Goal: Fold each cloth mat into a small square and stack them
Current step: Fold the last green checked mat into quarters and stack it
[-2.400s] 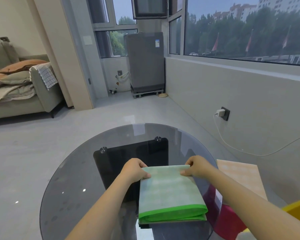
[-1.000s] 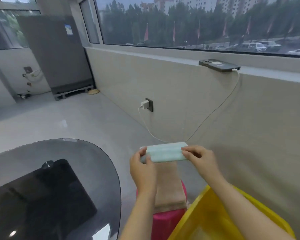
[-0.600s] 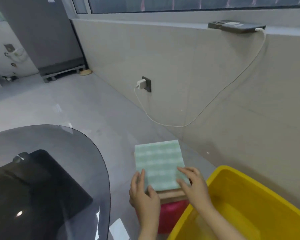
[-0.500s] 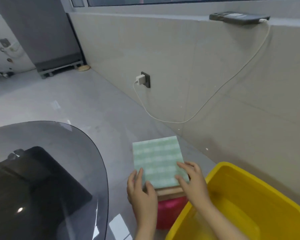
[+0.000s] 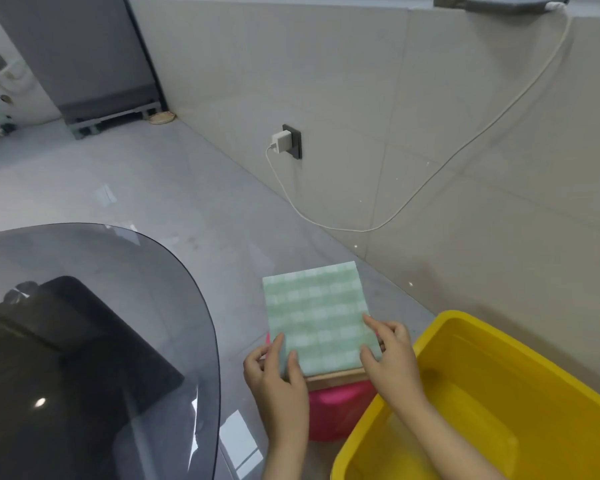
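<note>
Fingers of the left hand (image 5: 274, 375) lie nearly straight on the near left corner of the folded green mat (image 5: 317, 317), thumb at its edge; whether it pinches cannot be told. The right hand (image 5: 392, 358), fingers lightly bent, touches the near right edge. The green mat lies flat and square on an orange mat (image 5: 336, 377), itself folded, atop a pink stool (image 5: 329, 410). Two mats thus appear folded and stacked. To the right stands a yellow tub (image 5: 499, 393); to the left, a glass table (image 5: 94, 341). Any mats left to fold are out of sight.
</note>
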